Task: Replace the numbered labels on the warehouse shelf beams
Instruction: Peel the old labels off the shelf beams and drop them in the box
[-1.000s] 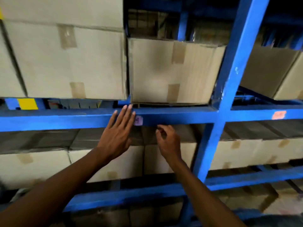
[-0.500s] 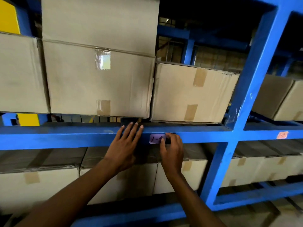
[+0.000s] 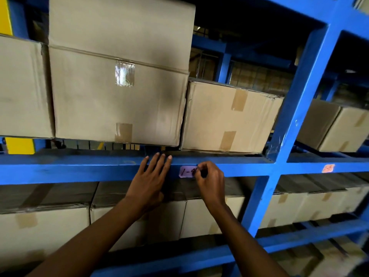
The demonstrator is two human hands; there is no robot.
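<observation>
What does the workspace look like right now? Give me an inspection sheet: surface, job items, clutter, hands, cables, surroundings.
Surface: blue shelf beam, horizontal, paint scuffed.
Job's things: purple label on the beam face, handwritten "1-" readable, the rest hidden by fingers; orange label on the beam of the next bay to the right, writing too blurred to read.
Clutter: nothing seen.
Hands: left hand flat against the beam, fingers spread, beside the purple label; right hand pinching at that label's right edge.
Cables: nothing seen.
Surroundings: taped cardboard boxes on the shelf above and on the shelf below; blue upright post to the right; yellow panel behind the rack at left.
</observation>
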